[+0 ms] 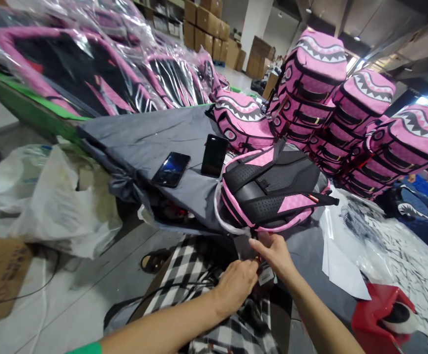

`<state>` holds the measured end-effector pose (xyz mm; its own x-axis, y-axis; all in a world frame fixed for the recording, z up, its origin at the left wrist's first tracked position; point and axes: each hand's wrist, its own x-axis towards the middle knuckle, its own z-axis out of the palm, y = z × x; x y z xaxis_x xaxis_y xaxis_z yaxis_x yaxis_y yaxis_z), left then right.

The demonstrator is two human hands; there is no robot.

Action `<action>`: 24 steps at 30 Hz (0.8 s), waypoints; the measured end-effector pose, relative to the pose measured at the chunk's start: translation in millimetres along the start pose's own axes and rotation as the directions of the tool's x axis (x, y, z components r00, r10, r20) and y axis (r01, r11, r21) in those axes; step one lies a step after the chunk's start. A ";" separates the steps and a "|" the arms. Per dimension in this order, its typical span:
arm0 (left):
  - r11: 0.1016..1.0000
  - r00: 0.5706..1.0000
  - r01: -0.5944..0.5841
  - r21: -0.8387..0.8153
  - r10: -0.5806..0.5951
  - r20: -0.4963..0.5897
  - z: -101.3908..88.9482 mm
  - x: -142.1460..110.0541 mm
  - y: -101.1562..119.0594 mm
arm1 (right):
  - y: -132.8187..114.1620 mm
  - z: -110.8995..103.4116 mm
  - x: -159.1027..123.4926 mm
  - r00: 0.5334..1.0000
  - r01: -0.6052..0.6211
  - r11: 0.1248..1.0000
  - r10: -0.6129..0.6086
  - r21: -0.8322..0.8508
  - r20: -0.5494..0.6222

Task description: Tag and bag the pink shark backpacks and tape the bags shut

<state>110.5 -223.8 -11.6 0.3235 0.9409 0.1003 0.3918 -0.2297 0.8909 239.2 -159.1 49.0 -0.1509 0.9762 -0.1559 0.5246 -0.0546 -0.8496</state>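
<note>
A pink and black backpack (273, 184) lies on the grey cloth-covered table in front of me, straps and padded back facing up. At its near edge my right hand (276, 254) is closed, thumb toward the fingers, touching the pink trim. Just below, my left hand (237, 284) is closed with its back up, fingertips close to the right hand. What the fingers hold is hidden or too small to make out. A white tag (266, 276) hangs beneath my right hand, and a grey tag-like piece (242, 246) shows beside its thumb.
Two phones, one flat (171, 169) and one nearby (214, 155), lie left of the backpack. Stacked pink shark-mouth backpacks (315, 69) stand behind. Plastic-wrapped bags (77, 69) fill the back left. A red tape dispenser (374, 314) and white papers (343, 270) are at right.
</note>
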 end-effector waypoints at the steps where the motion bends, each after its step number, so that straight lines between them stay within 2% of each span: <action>1: 1.000 0.999 0.003 -0.007 -0.004 -0.049 -3.0 -1.4 -3.2 | 0.7 3.5 -0.8 0.998 0.007 0.999 -0.009 -0.039 -0.056; 2: 0.999 0.990 0.028 -0.044 -0.034 -0.140 -6.4 -3.2 -6.6 | 1.8 6.7 -1.1 0.994 0.007 0.998 -0.014 -0.067 -0.107; 3: 0.992 0.962 0.069 -0.106 -0.094 -0.256 -9.8 -4.9 -10.1 | 2.9 9.3 -0.9 0.990 0.005 0.997 -0.016 -0.075 -0.139; 5: 0.950 0.853 0.154 -0.274 -0.267 -0.448 -14.9 -6.1 -15.8 | 4.5 12.7 -0.1 0.989 0.013 0.999 -0.020 -0.049 -0.147; 6: 0.914 0.807 0.171 -0.369 -0.345 -0.480 -15.9 -4.8 -17.4 | 4.6 13.5 0.3 0.989 0.021 0.999 -0.025 -0.034 -0.144; 7: 0.867 0.788 0.172 -0.468 -0.406 -0.463 -15.8 -1.9 -17.9 | 4.2 13.9 0.6 0.989 0.028 0.999 -0.031 -0.023 -0.143; 9: 0.740 0.805 0.165 -0.652 -0.483 -0.344 -12.4 7.6 -16.0 | 3.0 14.0 0.8 0.990 0.032 0.999 -0.034 -0.020 -0.140; 10: 0.677 0.812 0.161 -0.718 -0.504 -0.294 -9.8 13.3 -14.2 | 2.4 13.7 0.7 0.989 0.034 0.999 -0.037 -0.023 -0.142; 12: 0.599 0.795 0.149 -0.787 -0.546 -0.264 -4.8 23.6 -10.7 | 2.1 12.2 0.4 0.990 0.042 0.998 -0.046 -0.036 -0.134; 15: 0.575 0.760 0.134 -0.807 -0.582 -0.288 -1.1 31.4 -8.2 | 3.9 6.9 -0.9 0.992 0.070 0.992 -0.080 -0.102 -0.093; 18: 0.578 0.747 0.124 -0.807 -0.589 -0.307 -3.2 31.7 -7.6 | 6.9 0.0 -3.8 0.980 0.170 0.957 -0.189 -0.236 -0.062; 21: 0.552 0.724 0.105 -0.827 -0.612 -0.317 -8.0 33.0 -5.4 | 8.6 -3.8 -8.3 0.913 0.305 0.824 -0.396 -0.477 -0.099; 24: 0.477 0.704 0.085 -0.875 -0.650 -0.286 -11.2 38.9 -0.6 | 5.3 -2.9 -14.1 0.770 0.338 0.556 -0.628 -0.759 -0.118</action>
<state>113.2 -184.3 -3.3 -0.2738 0.8827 -0.3820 -0.5393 0.1879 0.8209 246.6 -172.6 48.1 -0.3468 0.8102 0.4726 0.8772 0.4586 -0.1424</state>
